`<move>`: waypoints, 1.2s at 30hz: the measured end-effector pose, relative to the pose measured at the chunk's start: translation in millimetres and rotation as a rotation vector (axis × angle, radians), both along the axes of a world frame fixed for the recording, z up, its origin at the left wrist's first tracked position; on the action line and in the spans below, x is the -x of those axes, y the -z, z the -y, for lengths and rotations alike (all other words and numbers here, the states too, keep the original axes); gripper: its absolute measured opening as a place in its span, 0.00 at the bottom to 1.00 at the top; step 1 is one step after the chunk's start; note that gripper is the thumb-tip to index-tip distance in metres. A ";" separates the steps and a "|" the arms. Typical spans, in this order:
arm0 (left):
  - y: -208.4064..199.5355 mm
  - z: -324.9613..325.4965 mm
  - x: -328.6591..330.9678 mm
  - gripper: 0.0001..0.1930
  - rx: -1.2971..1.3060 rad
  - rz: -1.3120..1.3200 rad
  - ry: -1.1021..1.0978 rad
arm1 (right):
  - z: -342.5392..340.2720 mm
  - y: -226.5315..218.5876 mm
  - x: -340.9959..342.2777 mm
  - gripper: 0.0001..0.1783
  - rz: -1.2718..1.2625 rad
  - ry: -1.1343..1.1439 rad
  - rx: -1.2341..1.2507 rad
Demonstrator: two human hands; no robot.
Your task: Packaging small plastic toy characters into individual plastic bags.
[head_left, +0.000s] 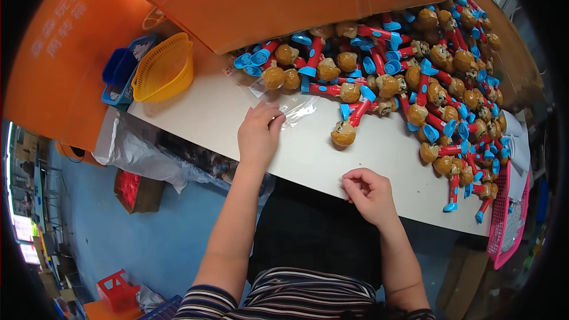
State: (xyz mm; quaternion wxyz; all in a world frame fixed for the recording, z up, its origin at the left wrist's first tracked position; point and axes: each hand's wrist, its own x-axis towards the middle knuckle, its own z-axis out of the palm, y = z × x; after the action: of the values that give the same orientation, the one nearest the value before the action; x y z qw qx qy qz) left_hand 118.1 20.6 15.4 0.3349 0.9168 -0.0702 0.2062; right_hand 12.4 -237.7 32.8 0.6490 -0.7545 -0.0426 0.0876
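Observation:
My left hand (pixel 259 135) rests at the near edge of a clear plastic bag (pixel 301 110) on the white table (pixel 308 163). Its fingers stretch forward onto the bag, with the thumb apart. Nearer the table's front edge, my right hand (pixel 372 197) hovers with its fingers curled in toward the thumb; I see nothing in it. Between the hands and a big pile lies one toy figure (pixel 344 134) with a brown head, red body and blue base. The pile of similar toy figures (pixel 388 86) covers the table's far and right parts.
An orange panel (pixel 284 0) rises behind the pile. At the far left stand a yellow basket (pixel 164 70) and blue bins (pixel 120 66). A pink basket (pixel 508 219) is at the right edge. On the floor are a box of red pieces (pixel 142 192) and a red stool (pixel 120 292).

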 end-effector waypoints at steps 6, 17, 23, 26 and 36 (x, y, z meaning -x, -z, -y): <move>-10.6 7.1 27.9 0.05 0.527 -0.129 -0.053 | -3.0 -5.7 -2.4 0.08 -0.011 0.011 0.072; -22.4 25.1 75.3 0.06 0.374 -0.043 0.060 | -79.6 -5.6 -69.2 0.16 -0.405 0.008 -0.439; -29.8 21.7 66.9 0.10 0.320 -0.092 0.101 | -80.5 -11.2 -61.5 0.13 -0.391 0.064 -0.297; -26.7 23.8 64.9 0.10 0.292 -0.124 0.198 | -74.4 -5.5 -60.7 0.14 -0.415 0.104 -0.335; -40.2 24.0 87.5 0.05 0.345 -0.262 0.207 | -48.7 -4.4 -36.7 0.10 -0.298 0.035 -0.317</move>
State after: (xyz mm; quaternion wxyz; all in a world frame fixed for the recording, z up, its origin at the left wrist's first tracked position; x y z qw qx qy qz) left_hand 30.6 -3.5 55.6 0.5122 0.8528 -0.0834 0.0592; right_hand 49.1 -189.1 37.2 0.7602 -0.6223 0.0534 0.1792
